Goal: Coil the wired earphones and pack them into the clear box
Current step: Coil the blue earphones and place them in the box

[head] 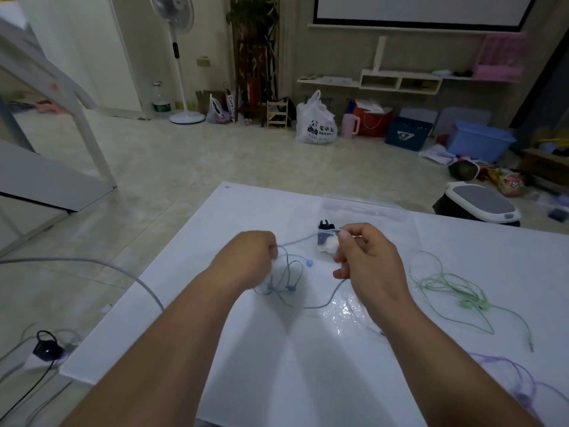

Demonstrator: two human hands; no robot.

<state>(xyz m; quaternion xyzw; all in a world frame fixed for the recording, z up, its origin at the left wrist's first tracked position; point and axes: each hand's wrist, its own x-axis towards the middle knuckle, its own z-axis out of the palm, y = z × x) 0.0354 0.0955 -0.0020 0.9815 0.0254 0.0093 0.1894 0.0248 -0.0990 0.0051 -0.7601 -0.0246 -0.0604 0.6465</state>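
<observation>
Blue wired earphones (289,282) lie in loose loops on the white table (308,349) between my hands. My left hand (249,257) is curled and grips the blue cord at its left end. My right hand (366,260) pinches the cord near its other end between thumb and fingers, and the cord runs down under the palm. The clear box (366,208) sits just beyond my right hand. A small clear container (328,243) with black and white bits stands in front of it.
Green earphones (455,291) sprawl at the right of the table and purple earphones (520,386) lie at the near right. A crinkled clear wrapper (351,312) lies under my right wrist. A grey cable (92,266) and a black plug (46,346) are on the floor left.
</observation>
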